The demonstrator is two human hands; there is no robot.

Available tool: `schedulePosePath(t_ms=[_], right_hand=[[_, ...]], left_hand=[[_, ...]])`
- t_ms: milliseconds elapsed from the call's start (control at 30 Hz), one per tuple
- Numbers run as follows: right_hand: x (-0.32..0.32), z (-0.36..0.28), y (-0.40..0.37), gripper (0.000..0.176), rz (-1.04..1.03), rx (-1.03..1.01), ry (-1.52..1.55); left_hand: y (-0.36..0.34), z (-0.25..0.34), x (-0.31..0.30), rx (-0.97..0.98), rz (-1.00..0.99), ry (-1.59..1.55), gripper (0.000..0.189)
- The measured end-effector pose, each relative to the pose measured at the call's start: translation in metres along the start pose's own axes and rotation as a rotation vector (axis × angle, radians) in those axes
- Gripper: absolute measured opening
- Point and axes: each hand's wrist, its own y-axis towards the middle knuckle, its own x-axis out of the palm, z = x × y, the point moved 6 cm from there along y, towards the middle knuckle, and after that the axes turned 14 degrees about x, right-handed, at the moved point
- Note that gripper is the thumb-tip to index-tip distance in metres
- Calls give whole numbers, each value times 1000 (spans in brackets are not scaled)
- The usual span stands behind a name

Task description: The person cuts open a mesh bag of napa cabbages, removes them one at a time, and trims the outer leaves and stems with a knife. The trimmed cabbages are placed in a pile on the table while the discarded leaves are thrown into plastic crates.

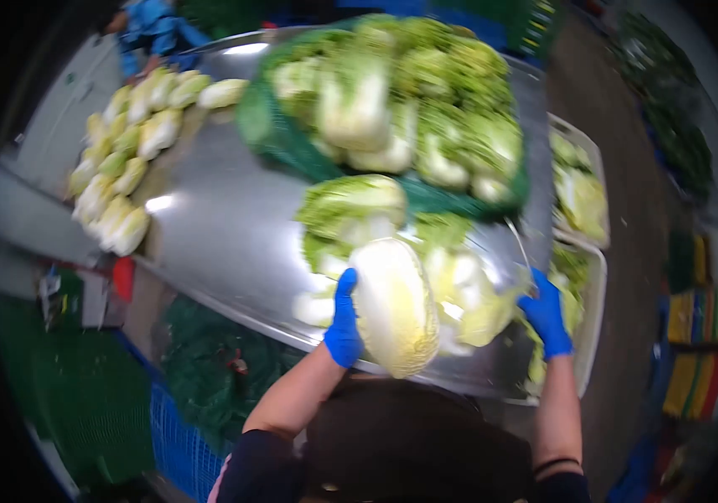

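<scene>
My left hand (343, 323), in a blue glove, grips a trimmed napa cabbage (396, 306) by its left side, pale and yellowish, above the near edge of the metal table. In my gloved right hand (548, 314) is a knife (520, 245), its thin blade pointing away from me. A loose yellow-green leaf (486, 323) lies right beside the right hand's fingers. Between the hands and behind the held head are more cut leaves (451, 268). Just beyond, an untrimmed cabbage (355, 205) rests on the table.
A green mesh sack (266, 126) piled with cabbages (434, 92) covers the table's far side. Trimmed heads (128, 151) line the left end of the metal table (208, 218). Bins of leaves (600, 184) stand to the right. At the far left a person in blue (153, 29) is partly visible.
</scene>
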Motion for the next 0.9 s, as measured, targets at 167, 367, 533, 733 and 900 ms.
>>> schedulePosePath(t_ms=[167,367,533,733,900], right_hand=[[18,-27,-27,60,245,139,39],[132,-46,-50,44,22,384,185],[184,-77,-60,39,-46,406,145],[279,-106,-71,27,-225,165,192],[337,-92,-57,16,-178,156,242]], left_hand=[[-4,163,-16,498,186,176,77],[12,381,-153,1014,235,300,72],[5,507,-233,1291,405,134,69],[6,525,-202,1219,579,588,51],[20,295,-117,637,-383,1887,58]])
